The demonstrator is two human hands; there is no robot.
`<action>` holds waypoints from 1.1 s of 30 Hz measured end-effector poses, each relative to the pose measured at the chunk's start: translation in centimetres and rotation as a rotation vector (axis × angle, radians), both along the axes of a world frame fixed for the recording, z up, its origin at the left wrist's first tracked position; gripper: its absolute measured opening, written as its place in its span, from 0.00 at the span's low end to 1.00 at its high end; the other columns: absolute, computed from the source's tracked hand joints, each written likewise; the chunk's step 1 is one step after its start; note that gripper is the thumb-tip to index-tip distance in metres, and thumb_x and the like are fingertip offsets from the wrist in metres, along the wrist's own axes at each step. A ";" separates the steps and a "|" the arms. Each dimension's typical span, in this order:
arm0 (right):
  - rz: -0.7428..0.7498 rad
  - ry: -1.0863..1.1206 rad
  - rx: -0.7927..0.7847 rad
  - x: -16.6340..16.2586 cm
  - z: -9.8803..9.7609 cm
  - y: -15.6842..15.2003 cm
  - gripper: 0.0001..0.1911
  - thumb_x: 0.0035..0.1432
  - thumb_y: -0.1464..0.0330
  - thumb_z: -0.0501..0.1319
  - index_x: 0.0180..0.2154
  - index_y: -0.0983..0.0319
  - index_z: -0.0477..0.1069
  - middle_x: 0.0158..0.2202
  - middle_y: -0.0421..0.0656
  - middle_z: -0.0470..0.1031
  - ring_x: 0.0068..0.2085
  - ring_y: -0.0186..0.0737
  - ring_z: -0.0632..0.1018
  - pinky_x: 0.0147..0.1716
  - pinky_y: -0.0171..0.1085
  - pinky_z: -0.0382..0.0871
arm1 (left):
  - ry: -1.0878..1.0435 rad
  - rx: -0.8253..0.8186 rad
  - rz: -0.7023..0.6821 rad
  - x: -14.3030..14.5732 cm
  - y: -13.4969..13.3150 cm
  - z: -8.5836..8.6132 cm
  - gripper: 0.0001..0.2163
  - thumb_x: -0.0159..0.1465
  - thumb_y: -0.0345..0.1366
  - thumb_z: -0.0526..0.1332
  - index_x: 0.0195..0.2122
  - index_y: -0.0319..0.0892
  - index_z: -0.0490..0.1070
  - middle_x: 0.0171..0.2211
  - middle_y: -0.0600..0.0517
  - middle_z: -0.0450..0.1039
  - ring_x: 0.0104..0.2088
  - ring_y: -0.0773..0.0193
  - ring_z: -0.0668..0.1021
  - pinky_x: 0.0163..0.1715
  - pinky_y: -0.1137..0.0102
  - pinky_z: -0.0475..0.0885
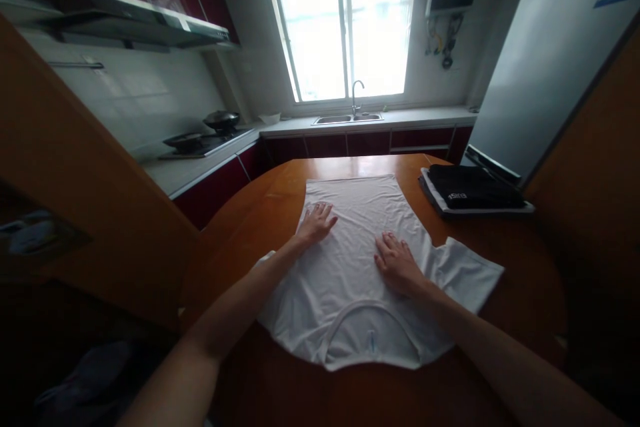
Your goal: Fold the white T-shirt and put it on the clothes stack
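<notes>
A white T-shirt (350,267) lies spread on a round wooden table (255,207), its neckline toward me and its hem at the far side. My left hand (317,221) rests flat on the shirt's left side, fingers stretched out. On the right half of the shirt's body lies my right hand (397,260), also flat with fingers extended. Small wrinkles run across the fabric. The right sleeve is spread outward, while my left forearm covers most of the left sleeve.
Folded clothes (475,190), a black one on top, are stacked at the table's right side. Beyond the table are a counter with a sink (347,119), a stove with pans (221,120), and a window. A refrigerator (545,60) stands at the right.
</notes>
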State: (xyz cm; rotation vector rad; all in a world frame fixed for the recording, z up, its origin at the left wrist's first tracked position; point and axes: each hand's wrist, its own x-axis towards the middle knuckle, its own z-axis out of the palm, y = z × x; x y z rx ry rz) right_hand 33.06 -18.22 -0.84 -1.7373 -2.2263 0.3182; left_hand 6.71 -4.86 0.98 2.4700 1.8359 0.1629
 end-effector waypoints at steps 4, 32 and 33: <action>-0.004 -0.025 0.004 -0.1 0.3 -0.1 0.30 0.71 0.62 0.48 0.70 0.66 0.57 0.73 0.55 0.49 0.73 0.53 0.50 0.69 0.57 0.42 | 0.005 -0.025 -0.101 1.0 -5.6 -0.3 0.32 0.73 0.54 0.45 0.73 0.44 0.49 0.74 0.41 0.44 0.73 0.46 0.48 0.69 0.46 0.48; 0.234 -0.027 0.119 -1.7 0.3 -2.2 0.28 0.71 0.62 0.51 0.69 0.60 0.59 0.75 0.53 0.40 0.74 0.53 0.44 0.68 0.62 0.42 | -0.061 0.011 -0.021 -0.9 -11.5 0.3 0.31 0.71 0.50 0.54 0.73 0.47 0.52 0.73 0.43 0.51 0.72 0.45 0.55 0.68 0.49 0.54; 0.218 -0.012 0.141 -1.6 0.4 -2.1 0.28 0.71 0.63 0.50 0.69 0.61 0.59 0.75 0.53 0.41 0.74 0.52 0.44 0.68 0.61 0.43 | -0.082 0.023 -0.018 -1.6 -11.2 0.7 0.30 0.71 0.49 0.55 0.72 0.47 0.55 0.71 0.43 0.54 0.71 0.46 0.58 0.68 0.51 0.55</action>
